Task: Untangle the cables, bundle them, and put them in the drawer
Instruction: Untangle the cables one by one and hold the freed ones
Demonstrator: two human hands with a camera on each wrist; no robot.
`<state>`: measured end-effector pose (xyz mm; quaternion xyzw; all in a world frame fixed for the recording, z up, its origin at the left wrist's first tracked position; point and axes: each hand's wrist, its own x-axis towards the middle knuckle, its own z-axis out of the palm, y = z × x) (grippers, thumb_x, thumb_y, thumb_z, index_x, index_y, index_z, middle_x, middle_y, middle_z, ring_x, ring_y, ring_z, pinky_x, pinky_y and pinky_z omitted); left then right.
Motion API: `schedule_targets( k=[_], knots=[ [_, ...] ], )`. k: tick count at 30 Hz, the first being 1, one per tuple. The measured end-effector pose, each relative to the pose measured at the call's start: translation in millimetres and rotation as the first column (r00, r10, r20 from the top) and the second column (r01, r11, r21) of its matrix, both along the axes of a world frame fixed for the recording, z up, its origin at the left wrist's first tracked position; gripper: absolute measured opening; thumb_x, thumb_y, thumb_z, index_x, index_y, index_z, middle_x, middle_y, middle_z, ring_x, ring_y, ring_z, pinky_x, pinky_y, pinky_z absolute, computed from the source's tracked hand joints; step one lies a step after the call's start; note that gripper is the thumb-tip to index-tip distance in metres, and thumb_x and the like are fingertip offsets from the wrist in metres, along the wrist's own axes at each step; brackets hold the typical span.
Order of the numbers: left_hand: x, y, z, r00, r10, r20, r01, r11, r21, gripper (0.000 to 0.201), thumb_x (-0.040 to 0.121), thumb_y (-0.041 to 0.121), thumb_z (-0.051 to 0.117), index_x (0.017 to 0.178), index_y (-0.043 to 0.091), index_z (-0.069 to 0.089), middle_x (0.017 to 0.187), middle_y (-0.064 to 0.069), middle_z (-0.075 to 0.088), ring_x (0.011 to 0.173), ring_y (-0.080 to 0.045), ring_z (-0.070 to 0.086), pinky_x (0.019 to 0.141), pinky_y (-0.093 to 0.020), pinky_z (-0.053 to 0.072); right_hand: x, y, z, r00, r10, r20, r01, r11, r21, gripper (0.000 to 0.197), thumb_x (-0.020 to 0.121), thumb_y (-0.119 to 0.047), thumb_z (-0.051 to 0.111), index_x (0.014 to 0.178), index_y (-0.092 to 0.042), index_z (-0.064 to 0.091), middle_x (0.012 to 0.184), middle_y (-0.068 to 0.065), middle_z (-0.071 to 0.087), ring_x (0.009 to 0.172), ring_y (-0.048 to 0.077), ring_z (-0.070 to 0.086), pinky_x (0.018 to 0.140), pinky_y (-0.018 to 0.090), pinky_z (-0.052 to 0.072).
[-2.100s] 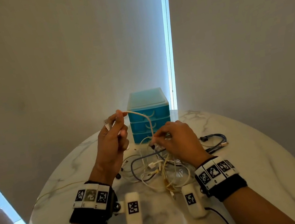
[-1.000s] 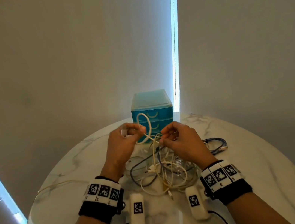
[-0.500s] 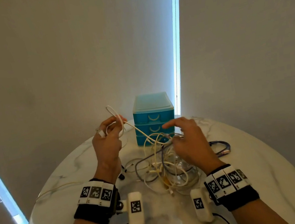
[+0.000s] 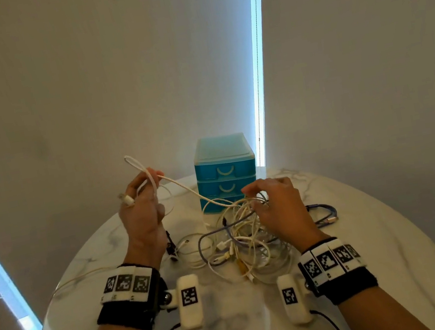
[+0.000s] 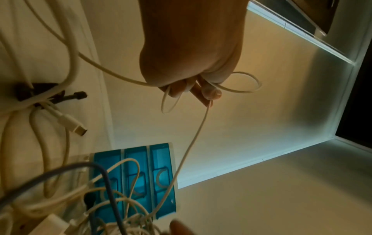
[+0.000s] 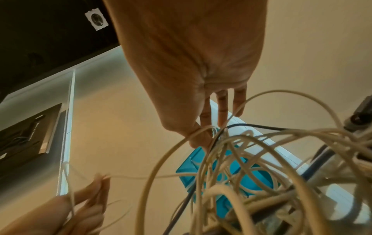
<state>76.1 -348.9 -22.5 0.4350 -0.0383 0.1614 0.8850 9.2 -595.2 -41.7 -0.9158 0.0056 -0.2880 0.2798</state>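
A tangle of white and cream cables (image 4: 242, 245) lies mid-table, with a dark blue strand looping through it. My left hand (image 4: 149, 179) is raised to the left of the blue drawer unit (image 4: 226, 172). It pinches a thin white cable (image 4: 186, 190) that loops above my fingers and runs taut down into the tangle. In the left wrist view the left hand (image 5: 193, 89) grips that white cable (image 5: 189, 143). My right hand (image 4: 251, 199) sits on the tangle's far edge, thumb and forefinger pinching strands. The right wrist view shows my right hand (image 6: 209, 132) among the tangle (image 6: 261, 167). All three drawers are closed.
A coiled dark blue cable (image 4: 323, 211) lies to the right of my right hand. A black plug (image 4: 170, 248) lies by my left wrist. One thin cable (image 4: 79, 278) trails toward the left rim of the round marble table (image 4: 399, 249). Walls stand close behind the drawer unit.
My left hand has risen and moved left, drawing the white cable taut out of the tangle. My right hand has lowered from an outstretched finger onto the tangle's strands.
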Motion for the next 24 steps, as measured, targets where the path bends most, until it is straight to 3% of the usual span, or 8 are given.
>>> schedule_targets(
  k=[2, 6, 11, 13, 15, 19, 22, 24],
  knots=[
    [-6, -10, 2, 0.996, -0.086, 0.027, 0.086, 0.996, 0.011, 0.013, 0.105, 0.013, 0.065, 0.106, 0.019, 0.077, 0.1, -0.004, 0.079, 0.046, -0.003, 0.03, 0.043, -0.018, 0.023, 1, 10, 2, 0.996, 0.071, 0.052, -0.068, 0.996, -0.057, 0.034, 0.094, -0.027, 0.08, 0.126, -0.035, 0.075, 0.13, -0.011, 0.07, 0.132, 0.017, 0.044, 0.107, 0.034, 0.041],
    [-15, -20, 10, 0.978, -0.186, 0.098, 0.176, 0.979, 0.103, 0.012, 0.104, 0.022, 0.068, 0.104, 0.019, 0.08, 0.106, -0.01, 0.078, 0.047, -0.004, 0.028, 0.046, -0.022, 0.019, 9, 25, -3, 0.998, 0.07, 0.01, -0.069, 0.993, -0.094, 0.021, 0.093, -0.047, 0.078, 0.11, -0.035, 0.083, 0.11, -0.014, 0.074, 0.116, 0.013, 0.049, 0.087, 0.03, 0.038],
    [-13, -17, 8, 0.993, -0.08, 0.082, 0.053, 0.956, 0.29, 0.026, 0.102, 0.032, 0.072, 0.116, 0.012, 0.079, 0.104, -0.009, 0.081, 0.049, -0.004, 0.032, 0.046, -0.021, 0.023, 9, 8, 6, 0.914, -0.076, 0.4, 0.068, 0.997, 0.034, 0.019, 0.095, -0.028, 0.079, 0.113, -0.029, 0.084, 0.108, -0.006, 0.075, 0.108, 0.017, 0.055, 0.078, 0.024, 0.044],
    [-15, -20, 7, 0.992, -0.094, 0.079, 0.057, 0.922, 0.383, 0.032, 0.102, 0.039, 0.07, 0.119, 0.013, 0.076, 0.105, -0.006, 0.082, 0.046, -0.001, 0.039, 0.046, -0.021, 0.027, 7, 8, 10, 0.893, -0.099, 0.438, 0.083, 0.995, 0.057, 0.025, 0.093, -0.022, 0.081, 0.117, -0.028, 0.083, 0.11, -0.004, 0.074, 0.107, 0.016, 0.056, 0.078, 0.024, 0.048],
    [-16, -24, 7, 0.988, -0.138, 0.063, 0.089, 0.862, 0.499, 0.036, 0.105, 0.048, 0.062, 0.12, 0.019, 0.075, 0.103, -0.003, 0.082, 0.045, -0.001, 0.04, 0.047, -0.022, 0.029, 2, 12, 16, 0.896, -0.071, 0.439, -0.02, 0.98, 0.199, 0.027, 0.093, -0.016, 0.081, 0.118, -0.027, 0.083, 0.109, -0.005, 0.075, 0.102, 0.011, 0.064, 0.08, 0.018, 0.055],
    [-28, -28, 12, 0.96, -0.28, -0.005, 0.205, 0.69, 0.695, 0.039, 0.112, 0.052, 0.045, 0.124, 0.03, 0.074, 0.098, -0.002, 0.083, 0.046, 0.0, 0.047, 0.05, -0.025, 0.031, -15, 14, 39, 0.866, -0.055, 0.497, -0.255, 0.806, 0.535, 0.028, 0.092, -0.018, 0.084, 0.119, -0.022, 0.08, 0.105, -0.009, 0.08, 0.098, 0.003, 0.075, 0.078, 0.016, 0.06],
    [-39, -36, 15, 0.922, -0.384, -0.042, 0.266, 0.552, 0.79, 0.027, 0.11, 0.044, 0.054, 0.132, 0.034, 0.065, 0.097, 0.001, 0.084, 0.053, 0.009, 0.061, 0.052, -0.019, 0.043, -21, 20, 49, 0.871, -0.021, 0.49, -0.35, 0.674, 0.651, 0.026, 0.087, -0.022, 0.088, 0.11, -0.015, 0.078, 0.101, -0.003, 0.081, 0.095, 0.013, 0.079, 0.081, 0.028, 0.066],
    [-40, -40, 12, 0.897, -0.44, -0.053, 0.304, 0.523, 0.797, 0.029, 0.105, 0.037, 0.066, 0.134, 0.035, 0.065, 0.101, 0.006, 0.084, 0.075, 0.009, 0.072, 0.063, -0.009, 0.051, -20, 24, 47, 0.883, 0.038, 0.468, -0.377, 0.651, 0.659, 0.023, 0.086, -0.025, 0.088, 0.103, -0.014, 0.078, 0.099, 0.001, 0.081, 0.094, 0.019, 0.08, 0.084, 0.035, 0.067]
  ],
)
